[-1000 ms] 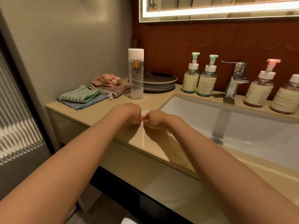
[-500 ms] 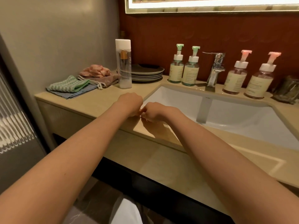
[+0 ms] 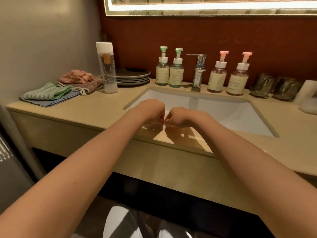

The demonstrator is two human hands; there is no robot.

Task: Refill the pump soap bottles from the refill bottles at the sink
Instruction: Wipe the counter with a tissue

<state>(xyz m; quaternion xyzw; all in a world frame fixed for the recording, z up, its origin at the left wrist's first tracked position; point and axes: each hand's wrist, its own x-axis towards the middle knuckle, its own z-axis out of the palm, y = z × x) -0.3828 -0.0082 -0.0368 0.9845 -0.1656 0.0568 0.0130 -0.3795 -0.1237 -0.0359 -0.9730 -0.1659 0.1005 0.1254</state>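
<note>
Both hands meet at mid-frame over the front rim of the sink (image 3: 231, 114). The left hand (image 3: 151, 109) and right hand (image 3: 178, 116) are curled into loose fists, knuckles almost touching. Nothing is plainly held; a pale speck between them is too small to identify.

The four pump bottles stand untouched along the back edge. The two green ones (image 3: 169, 70) are left of the tap (image 3: 198, 71) and the two pink ones (image 3: 228, 76) are right of it, all with pumps on.

A tall clear bottle (image 3: 107, 69) stands capped at upper left beside plates (image 3: 133, 77); whether it is a refill is unclear.

The refilling seems not yet begun: every opening, pouring and closing step remains.
</note>
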